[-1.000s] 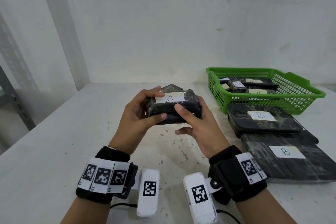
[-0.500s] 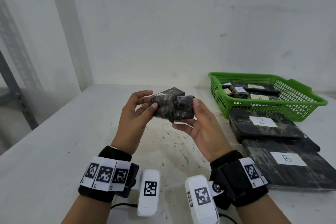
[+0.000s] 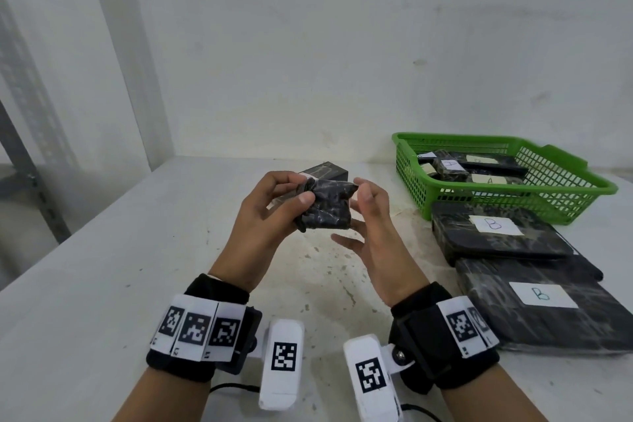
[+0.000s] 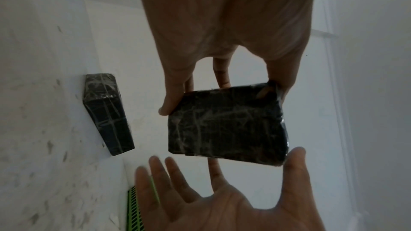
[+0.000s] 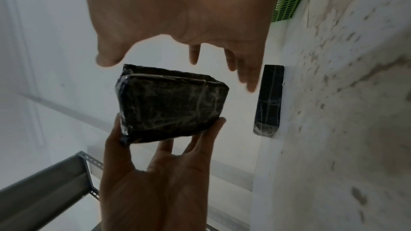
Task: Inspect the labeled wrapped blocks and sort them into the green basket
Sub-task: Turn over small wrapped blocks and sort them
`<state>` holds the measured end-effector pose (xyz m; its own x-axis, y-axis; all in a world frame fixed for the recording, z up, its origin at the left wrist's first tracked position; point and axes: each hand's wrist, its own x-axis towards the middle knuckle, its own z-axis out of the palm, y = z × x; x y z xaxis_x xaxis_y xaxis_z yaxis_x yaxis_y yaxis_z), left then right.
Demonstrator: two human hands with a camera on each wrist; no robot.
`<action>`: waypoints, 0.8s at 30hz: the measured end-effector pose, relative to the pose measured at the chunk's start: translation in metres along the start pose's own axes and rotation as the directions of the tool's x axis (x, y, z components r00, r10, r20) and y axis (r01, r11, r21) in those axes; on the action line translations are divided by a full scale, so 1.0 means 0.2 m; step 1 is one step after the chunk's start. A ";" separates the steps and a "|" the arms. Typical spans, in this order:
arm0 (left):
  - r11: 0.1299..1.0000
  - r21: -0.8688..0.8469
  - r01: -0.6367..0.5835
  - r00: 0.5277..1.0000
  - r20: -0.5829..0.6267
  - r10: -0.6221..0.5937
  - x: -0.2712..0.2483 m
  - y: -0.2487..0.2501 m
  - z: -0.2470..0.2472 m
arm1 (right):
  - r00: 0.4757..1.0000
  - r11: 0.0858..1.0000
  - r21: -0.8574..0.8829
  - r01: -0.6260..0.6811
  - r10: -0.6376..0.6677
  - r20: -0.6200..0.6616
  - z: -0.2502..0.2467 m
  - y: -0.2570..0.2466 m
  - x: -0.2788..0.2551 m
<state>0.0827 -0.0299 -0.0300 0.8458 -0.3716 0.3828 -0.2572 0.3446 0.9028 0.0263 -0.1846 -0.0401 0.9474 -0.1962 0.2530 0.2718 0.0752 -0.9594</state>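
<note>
A small block in black wrap (image 3: 327,205) hangs above the table in front of me, its label turned out of sight. My left hand (image 3: 301,190) pinches its left end between thumb and fingers. My right hand (image 3: 354,216) is spread at the right end, with only the thumb tip at the upper corner and straight fingers below. The wrist views show the block's plain dark faces (image 4: 227,127) (image 5: 171,106). The green basket (image 3: 548,202) stands at the back right and holds several wrapped blocks, some labelled A (image 3: 448,166).
Two flat wrapped blocks labelled B (image 3: 493,233) (image 3: 548,308) lie on the white table (image 3: 102,284) in front of the basket. Another small wrapped block (image 3: 325,169) lies on the table behind my hands. A grey metal rack post (image 3: 27,175) stands far left.
The block has been turned over, so its A label no longer faces me. My right hand has let go of its grip and spread its fingers; the left keeps hold.
</note>
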 end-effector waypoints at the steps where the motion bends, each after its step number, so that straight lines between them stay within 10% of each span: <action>1: 1.000 -0.006 0.003 1.000 0.006 -0.003 0.00 0.00 0.00 | 1.000 1.000 0.008 -0.014 0.014 0.028 0.00 0.01 0.00; 24: 0.995 0.094 0.018 0.992 0.123 -0.030 -0.03 -0.02 0.04 | 0.996 0.996 0.011 -0.084 0.084 0.018 0.00 -0.02 -0.01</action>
<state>0.0756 -0.0359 -0.0342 0.7894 -0.4845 0.3770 -0.2845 0.2555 0.9240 0.0232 -0.1839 -0.0378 0.9698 -0.1713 0.1735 0.1927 0.1026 -0.9759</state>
